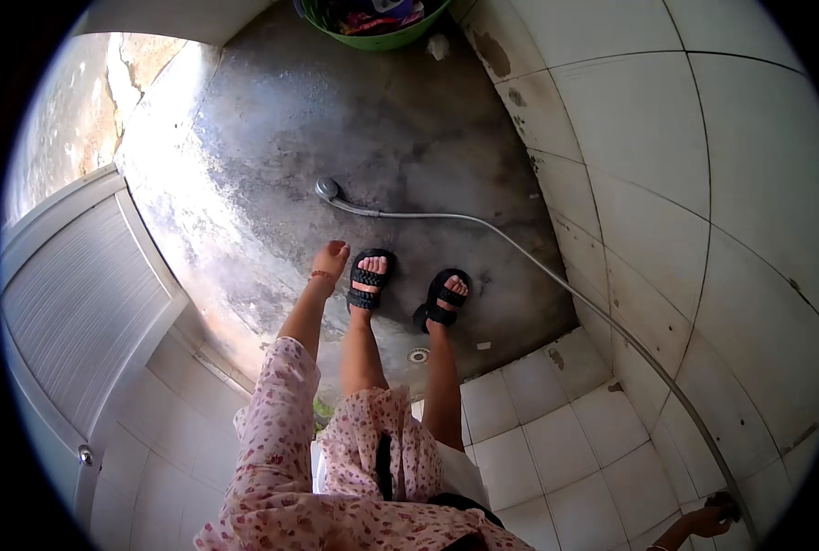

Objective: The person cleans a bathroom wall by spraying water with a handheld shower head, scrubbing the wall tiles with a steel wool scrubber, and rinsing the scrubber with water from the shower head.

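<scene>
My right hand point(706, 522) is at the lower right, its fingers closed on a black knob point(723, 505) at the tiled wall, right beside the shower hose point(630, 342). From there the hose runs down the wall and across the floor to a silver shower head point(327, 188), which lies on the wet grey concrete. My left hand point(332, 260) hangs over the floor near my left sandal point(370, 278), below the shower head. Its fingers are curled in and nothing shows in them.
A green basin point(382, 41) with clothes stands at the top by the wall. On the left, a white door point(88, 303) stands ajar beside the sunlit doorway. A round floor drain point(417, 355) lies behind my feet, close to the white tiles point(556, 441).
</scene>
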`<state>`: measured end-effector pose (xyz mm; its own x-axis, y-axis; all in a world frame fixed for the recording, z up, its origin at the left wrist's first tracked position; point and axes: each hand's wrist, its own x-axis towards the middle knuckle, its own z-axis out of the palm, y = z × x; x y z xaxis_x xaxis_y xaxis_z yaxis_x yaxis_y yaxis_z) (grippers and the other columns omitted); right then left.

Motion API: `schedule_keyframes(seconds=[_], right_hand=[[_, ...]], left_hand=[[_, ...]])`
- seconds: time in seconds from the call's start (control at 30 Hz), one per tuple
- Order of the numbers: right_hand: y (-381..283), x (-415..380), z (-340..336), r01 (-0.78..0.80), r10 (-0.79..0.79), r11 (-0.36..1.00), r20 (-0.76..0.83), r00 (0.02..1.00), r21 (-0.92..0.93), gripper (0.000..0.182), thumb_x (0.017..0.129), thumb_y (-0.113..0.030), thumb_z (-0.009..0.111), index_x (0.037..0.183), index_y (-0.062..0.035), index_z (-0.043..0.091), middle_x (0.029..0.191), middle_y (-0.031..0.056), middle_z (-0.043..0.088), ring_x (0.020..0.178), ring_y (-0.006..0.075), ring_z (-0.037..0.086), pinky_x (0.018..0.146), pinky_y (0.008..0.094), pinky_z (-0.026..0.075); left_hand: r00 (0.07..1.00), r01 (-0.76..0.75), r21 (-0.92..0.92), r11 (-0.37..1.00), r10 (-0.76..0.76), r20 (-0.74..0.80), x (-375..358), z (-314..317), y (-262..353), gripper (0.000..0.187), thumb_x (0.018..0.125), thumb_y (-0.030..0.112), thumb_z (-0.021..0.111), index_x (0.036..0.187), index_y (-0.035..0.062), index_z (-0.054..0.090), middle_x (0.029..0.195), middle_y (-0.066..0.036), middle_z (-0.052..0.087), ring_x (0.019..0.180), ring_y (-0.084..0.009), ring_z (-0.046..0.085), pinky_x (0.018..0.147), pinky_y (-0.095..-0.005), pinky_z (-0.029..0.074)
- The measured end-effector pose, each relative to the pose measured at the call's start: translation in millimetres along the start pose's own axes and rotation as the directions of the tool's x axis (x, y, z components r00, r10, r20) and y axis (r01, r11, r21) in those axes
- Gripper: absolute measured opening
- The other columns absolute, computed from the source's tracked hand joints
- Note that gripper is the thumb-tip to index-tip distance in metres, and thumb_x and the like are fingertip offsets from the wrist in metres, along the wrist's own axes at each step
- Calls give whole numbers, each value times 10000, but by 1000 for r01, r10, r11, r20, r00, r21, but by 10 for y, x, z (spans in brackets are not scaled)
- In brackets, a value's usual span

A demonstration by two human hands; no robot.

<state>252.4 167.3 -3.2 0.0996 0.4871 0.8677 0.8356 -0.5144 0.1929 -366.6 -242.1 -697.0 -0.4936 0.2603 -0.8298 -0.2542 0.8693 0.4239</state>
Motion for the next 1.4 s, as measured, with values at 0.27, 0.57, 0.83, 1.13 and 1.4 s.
schedule_keyframes(seconds=[0.27, 0.57, 0.83, 1.13, 1.4], right_hand=[[-332, -65, -256, 55, -48, 847, -27, 998, 528, 280, 880, -132, 735, 911, -16, 482, 762, 109, 551, 542, 190, 540, 469, 354, 506], [82, 332, -190, -129, 102, 936, 97, 990, 327, 415, 904, -311, 730, 1122, 31, 643, 1064, 149, 667, 807, 201, 669, 671, 338, 581], [-57, 167, -167, -238, 207, 914, 126, 970, 328, 342, 893, -208, 720, 1103, 51, 640, 1019, 149, 683, 850, 240, 677, 727, 358, 586], [-597, -6, -926, -786, 77, 412, 842, 535, 461, 384, 852, -46, 684, 1218, 2, 578, 1045, 108, 656, 911, 179, 620, 798, 306, 513], [-473, 545, -2003, -927, -390, 66, 865, 316, 369, 631, 791, -12, 680, 1384, 13, 464, 955, 117, 692, 822, 158, 672, 710, 289, 540]], left_hand=[[900, 206, -140, 968, -244, -360, 1795, 937, -1067, 630, 886, 493, 706, 1220, -31, 604, 906, -99, 675, 761, -190, 666, 641, -347, 559], [849, 103, -200, 974, -191, -493, 2156, 821, -943, 419, 810, 371, 786, 853, -10, 620, 732, -96, 676, 581, -176, 650, 532, -309, 529], [988, -146, -552, 821, 98, -116, 30, 572, 675, 151, 858, 95, 667, 948, -19, 629, 743, -74, 666, 651, -178, 666, 609, -294, 532], [764, -418, -459, 784, 577, 290, -3045, -665, 2848, 259, 900, 157, 721, 1096, 35, 604, 913, 12, 590, 731, -50, 545, 621, -207, 434], [338, -735, -419, 533, 824, 455, -4789, -1150, 4157, 210, 1005, 243, 586, 1037, 36, 568, 854, -21, 595, 779, -89, 534, 714, -255, 432]])
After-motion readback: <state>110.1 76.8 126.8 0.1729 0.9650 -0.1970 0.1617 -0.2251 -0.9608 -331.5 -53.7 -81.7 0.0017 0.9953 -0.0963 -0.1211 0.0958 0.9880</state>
